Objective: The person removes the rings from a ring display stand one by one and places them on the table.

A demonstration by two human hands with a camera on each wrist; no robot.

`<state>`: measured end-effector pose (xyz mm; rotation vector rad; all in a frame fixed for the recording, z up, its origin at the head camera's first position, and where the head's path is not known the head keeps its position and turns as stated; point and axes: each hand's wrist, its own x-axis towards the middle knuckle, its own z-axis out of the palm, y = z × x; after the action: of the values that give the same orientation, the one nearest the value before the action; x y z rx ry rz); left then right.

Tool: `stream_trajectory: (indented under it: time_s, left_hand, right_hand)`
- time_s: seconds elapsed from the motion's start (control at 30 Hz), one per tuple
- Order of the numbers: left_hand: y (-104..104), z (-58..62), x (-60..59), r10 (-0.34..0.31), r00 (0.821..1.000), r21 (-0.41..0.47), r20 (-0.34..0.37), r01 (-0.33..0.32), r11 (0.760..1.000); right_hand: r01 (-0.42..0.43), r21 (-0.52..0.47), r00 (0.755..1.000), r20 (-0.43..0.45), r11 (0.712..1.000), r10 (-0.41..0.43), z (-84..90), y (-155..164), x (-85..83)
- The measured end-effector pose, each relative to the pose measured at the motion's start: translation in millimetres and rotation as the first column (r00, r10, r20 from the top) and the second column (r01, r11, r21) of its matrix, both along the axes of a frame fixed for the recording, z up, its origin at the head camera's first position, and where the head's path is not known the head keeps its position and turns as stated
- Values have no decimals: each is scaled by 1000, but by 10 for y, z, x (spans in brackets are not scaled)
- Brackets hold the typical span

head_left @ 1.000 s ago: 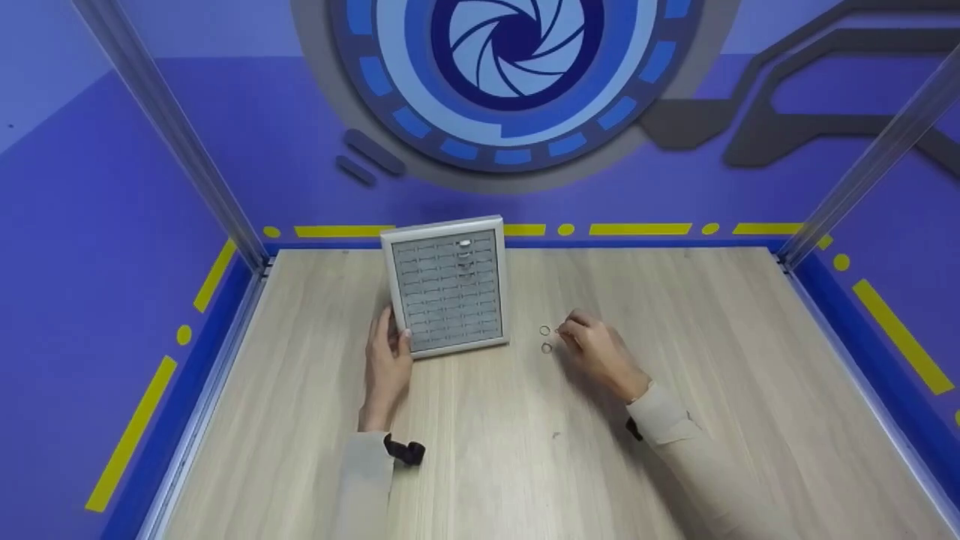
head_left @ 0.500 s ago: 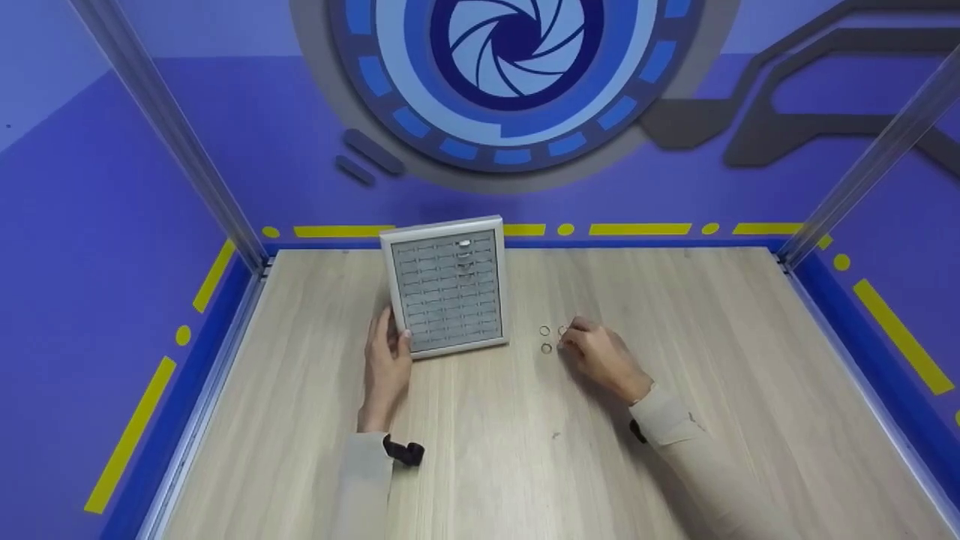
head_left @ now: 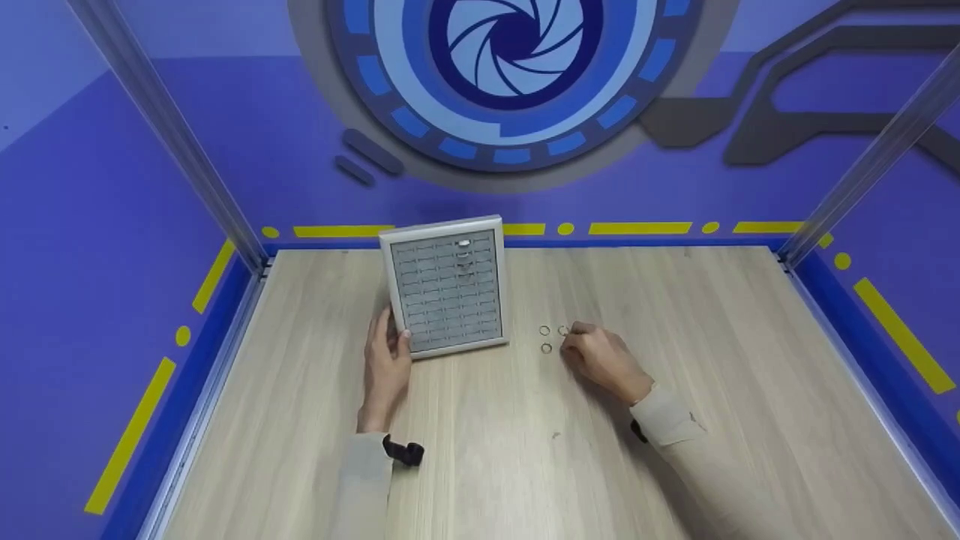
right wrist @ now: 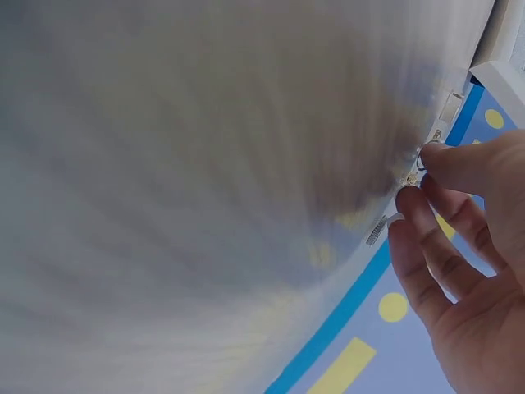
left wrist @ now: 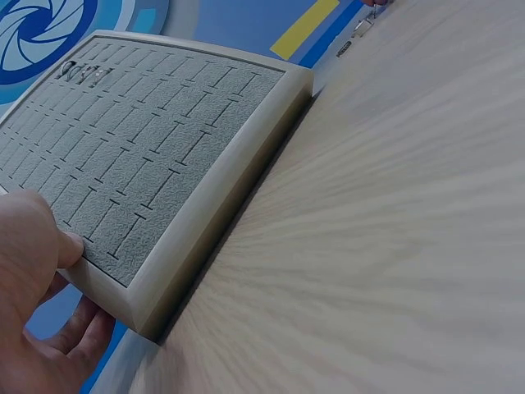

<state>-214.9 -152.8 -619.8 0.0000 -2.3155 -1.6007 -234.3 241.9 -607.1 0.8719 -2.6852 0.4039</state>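
Some worktop (head_left: 480, 435) parts three rings (head_left: 546, 349) from the display board (head_left: 450, 296); left grip (head_left: 387, 367) pinches its edge, right grip (head_left: 601, 361) curls, hold hidden.

The widest passage is the bare tabletop (head_left: 480, 465) at the lower centre of the head view, between the left sleeve (head_left: 364, 480) and the right sleeve (head_left: 720, 472) — it runs up to the tilted ring board (head_left: 450, 307). Left of centre, the board and the left hand (head_left: 388, 367) gripping its lower left corner block the way to the back wall (head_left: 615, 199); any gap behind the board is hidden. A slim lane separates the board's right edge from the rings (head_left: 545, 334). The right hand (head_left: 606, 361), close by them, obstructs the approach from the right. Beyond it, bare wood spreads toward the frame's right side — and above the rings, up to the wall.
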Motion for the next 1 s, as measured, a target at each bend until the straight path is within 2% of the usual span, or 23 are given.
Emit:
stream_trajectory:
  time_s: [0.47,0.67,1.0]
  left_hand:
    - [-4,-5,9,-17,999,16,37,16,1000]
    - [-12,-2,-2,-5,1000,10,29,4,1000]
    - [-8,-3,0,10,1000,-24,0,-10,1000]
  right_hand:
    - [1,21,1000,12,1000,-1,-4,14,10]
    - [1,15,1000,19,1000,-2,11,14,4]
    - [-15,-19,1000,-18,1000,14,52,15,-4]
